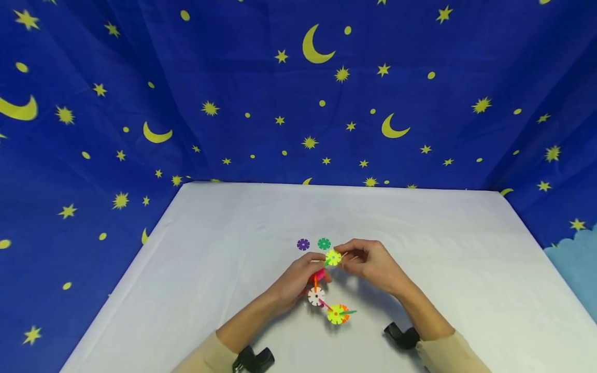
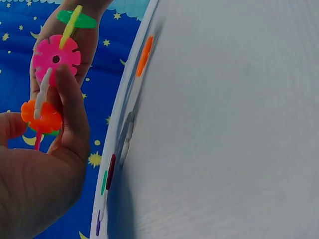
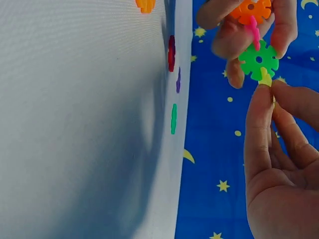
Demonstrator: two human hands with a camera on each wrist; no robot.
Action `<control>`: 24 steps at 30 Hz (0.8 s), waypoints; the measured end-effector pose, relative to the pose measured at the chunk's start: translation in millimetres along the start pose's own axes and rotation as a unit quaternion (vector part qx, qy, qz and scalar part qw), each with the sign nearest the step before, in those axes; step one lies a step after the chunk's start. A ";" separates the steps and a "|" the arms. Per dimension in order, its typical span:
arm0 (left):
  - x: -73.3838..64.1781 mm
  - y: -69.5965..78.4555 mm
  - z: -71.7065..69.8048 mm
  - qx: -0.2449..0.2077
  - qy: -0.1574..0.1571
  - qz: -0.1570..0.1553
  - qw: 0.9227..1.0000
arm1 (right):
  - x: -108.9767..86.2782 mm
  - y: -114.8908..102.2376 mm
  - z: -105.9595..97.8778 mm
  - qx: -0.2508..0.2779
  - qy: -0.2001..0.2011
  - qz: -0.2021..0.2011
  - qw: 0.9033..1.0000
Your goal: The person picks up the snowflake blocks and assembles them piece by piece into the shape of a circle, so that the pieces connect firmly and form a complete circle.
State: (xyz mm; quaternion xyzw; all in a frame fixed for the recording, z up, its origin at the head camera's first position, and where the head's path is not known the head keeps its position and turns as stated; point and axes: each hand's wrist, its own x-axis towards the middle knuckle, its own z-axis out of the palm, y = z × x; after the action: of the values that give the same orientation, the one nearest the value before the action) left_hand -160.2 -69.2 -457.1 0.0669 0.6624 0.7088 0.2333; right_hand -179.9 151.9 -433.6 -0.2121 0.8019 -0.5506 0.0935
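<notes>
Presently in two hands: chain of notched plastic discs

Chain (image 1: 316, 296), multicoloured, held over the white counter (image 1: 233, 223). Left hand (image 1: 294, 280) grips its links; right hand (image 1: 370, 261) pinches the yellow disc (image 3: 266, 77). Handling, I judge: light, stiff, smooth; joints may pop apart if twisted. Best hold: disc rims, beside a joint. Lying on counter: purple disc (image 1: 303, 244), teal disc (image 1: 324, 243), red disc (image 3: 172, 52). Containers: none that I see.

White tabletop (image 1: 443, 238) spreading wide, and deep blue cloth (image 1: 261, 67) rises behind it and along both sides, yellow moons (image 1: 309, 46) and stars (image 1: 27, 20) scattered across, scalloped pale-blue patch (image 1: 578, 267) far right!
</notes>
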 end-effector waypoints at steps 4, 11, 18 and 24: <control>0.4 3.9 -4.4 -0.015 0.032 -0.003 0.999 | 1.0 1.8 -4.6 -0.031 -0.009 0.010 0.999; 0.3 8.9 -12.7 -0.034 0.072 0.037 0.996 | -1.1 10.1 -11.3 -0.125 -0.118 0.002 0.985; 3.2 7.7 -14.1 -0.027 0.088 0.054 0.994 | -5.1 11.3 -4.1 -0.148 -0.266 -0.009 0.953; 3.8 5.8 -13.9 0.001 0.100 0.062 0.993 | -7.0 9.9 5.3 -0.219 -0.298 -0.040 0.928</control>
State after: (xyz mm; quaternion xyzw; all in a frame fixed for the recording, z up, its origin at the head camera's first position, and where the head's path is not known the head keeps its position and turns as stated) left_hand -170.6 -80.3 -453.9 0.0371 0.6775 0.7245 0.1213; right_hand -174.0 153.5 -445.3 -0.4135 0.8285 -0.2759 0.2577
